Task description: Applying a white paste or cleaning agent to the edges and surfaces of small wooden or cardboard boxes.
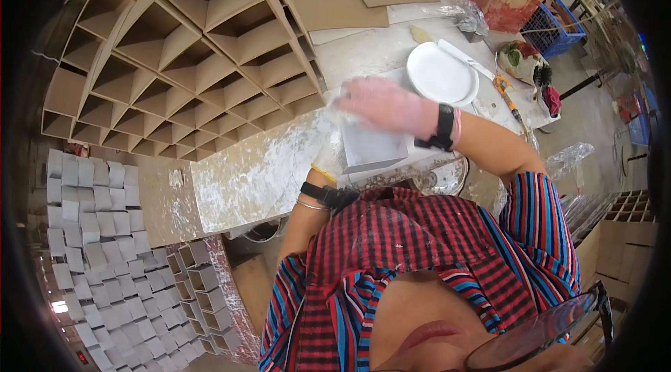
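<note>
Pale-grey rectangular box (374,156) set on white-smeared bench (237,173), surface seemingly being smoothed; steady bracing called for. Right hand (381,103) held over it, white-gloved left hand (328,152) at nine o'clock; fingers blurred, state cannot be told. White round dish (412,78), half past one, apparently paste-filled. Brown cardboard compartment rack (251,43), ten o'clock.

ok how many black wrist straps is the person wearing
2: one black strap around the left wrist, another black strap around the right wrist. No others show.
</note>
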`<state>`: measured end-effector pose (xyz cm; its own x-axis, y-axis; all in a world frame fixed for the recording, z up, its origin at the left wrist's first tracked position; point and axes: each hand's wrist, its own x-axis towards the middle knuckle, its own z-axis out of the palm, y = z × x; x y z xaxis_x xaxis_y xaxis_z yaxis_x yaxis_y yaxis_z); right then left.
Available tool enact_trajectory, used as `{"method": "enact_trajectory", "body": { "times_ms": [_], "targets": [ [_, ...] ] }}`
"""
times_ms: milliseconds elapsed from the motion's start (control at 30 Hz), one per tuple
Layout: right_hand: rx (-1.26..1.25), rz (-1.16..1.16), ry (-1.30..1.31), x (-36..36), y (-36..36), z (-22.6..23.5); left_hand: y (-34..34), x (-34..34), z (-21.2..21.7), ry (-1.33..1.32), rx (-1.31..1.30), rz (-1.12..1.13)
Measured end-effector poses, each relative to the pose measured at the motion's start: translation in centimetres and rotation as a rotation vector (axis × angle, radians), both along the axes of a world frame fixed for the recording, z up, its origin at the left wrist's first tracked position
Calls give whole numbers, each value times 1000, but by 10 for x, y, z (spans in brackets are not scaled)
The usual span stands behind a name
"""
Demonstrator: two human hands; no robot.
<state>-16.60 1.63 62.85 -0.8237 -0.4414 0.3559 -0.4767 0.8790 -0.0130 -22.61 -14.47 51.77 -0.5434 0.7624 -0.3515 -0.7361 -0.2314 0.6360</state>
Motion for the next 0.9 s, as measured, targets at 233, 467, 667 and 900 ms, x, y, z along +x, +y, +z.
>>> {"method": "enact_trajectory", "body": {
  "times_ms": [233,467,667,900],
  "targets": [
    [-117,248,-18,37,-22,8,0,-3,-4,-4,126,-51],
    [-48,53,63,4,3,-3,0,0,-7,-35,111,-69],
    [-205,-8,-32,38,17,8,1,-4,-9,-64,144,-74],
    [-119,43,-5,40,23,-19,7,-6,-15,-107,155,-95]
  ]
}}
